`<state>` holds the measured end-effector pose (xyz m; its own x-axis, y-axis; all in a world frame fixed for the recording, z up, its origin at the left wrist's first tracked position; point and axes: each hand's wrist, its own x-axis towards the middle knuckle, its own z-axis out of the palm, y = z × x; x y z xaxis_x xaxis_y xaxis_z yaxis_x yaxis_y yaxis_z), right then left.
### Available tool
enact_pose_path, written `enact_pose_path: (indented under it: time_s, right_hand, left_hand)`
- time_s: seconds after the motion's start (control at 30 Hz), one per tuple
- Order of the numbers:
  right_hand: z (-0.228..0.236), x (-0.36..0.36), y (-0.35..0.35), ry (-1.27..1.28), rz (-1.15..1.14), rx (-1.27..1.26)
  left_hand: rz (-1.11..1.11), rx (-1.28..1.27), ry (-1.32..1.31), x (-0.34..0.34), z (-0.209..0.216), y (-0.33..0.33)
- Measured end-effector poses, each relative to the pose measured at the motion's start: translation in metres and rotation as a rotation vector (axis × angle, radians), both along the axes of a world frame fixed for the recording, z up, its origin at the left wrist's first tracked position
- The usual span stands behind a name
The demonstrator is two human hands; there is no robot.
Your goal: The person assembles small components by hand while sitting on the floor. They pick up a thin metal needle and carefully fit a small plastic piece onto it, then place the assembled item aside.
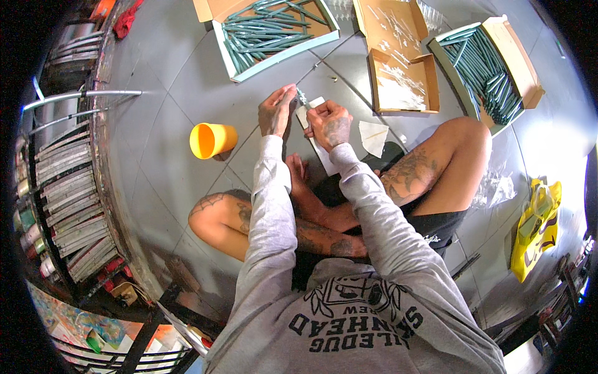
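In front of my crossed legs, my two hands work close together. My right hand (pixel 331 123) is closed round a slim pen-like stick (pixel 302 98), whose pale and teal end pokes out toward my left hand. The fingers of my left hand (pixel 275 111) are pressed together beside that end; whatever they pinch is too small to name. Under my right hand lies a long white strip (pixel 325 159), partly covered by it. A torn piece of white paper (pixel 373 138) with a thin tan line on it rests to the right.
Open boxes of dark green sticks stand at the far side (pixel 274 37) and far right (pixel 476 68). Between them, a brown carton (pixel 430 84) holds small white pieces. An orange cup (pixel 213 140) lies left; a yellow bag (pixel 537 230) lies right. A loaded rack (pixel 68 193) lines the left.
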<state>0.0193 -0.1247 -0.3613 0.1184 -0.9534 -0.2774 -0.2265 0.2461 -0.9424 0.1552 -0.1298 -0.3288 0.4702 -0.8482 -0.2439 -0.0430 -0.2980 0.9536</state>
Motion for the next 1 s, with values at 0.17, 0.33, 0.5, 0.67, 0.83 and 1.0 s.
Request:
enact_pose_path:
  time_s: [0.17,0.33,0.5,0.67,0.83,1.0]
  right_hand:
    - [0.012,0.000,-0.002,-0.171,-0.122,0.143]
    - [0.021,-0.002,-0.003,-0.061,-0.076,0.063]
    - [0.032,-0.012,-0.008,0.122,0.092,0.135]
    - [0.038,-0.014,-0.010,0.091,0.092,0.196]
    - [0.042,-0.013,-0.011,0.120,0.095,0.153]
    - [0.048,-0.014,-0.015,0.136,0.087,0.250]
  left_hand:
    - [-0.047,0.076,0.084,-0.001,-0.006,0.000]
    - [-0.030,0.105,0.019,0.000,-0.009,0.003]
    - [-0.025,0.108,-0.123,-0.001,-0.017,0.003]
    - [-0.010,0.134,-0.072,0.000,-0.027,0.005]
    - [0.018,0.098,-0.051,-0.003,-0.027,0.006]
    - [0.022,0.112,-0.127,-0.007,-0.016,0.007]
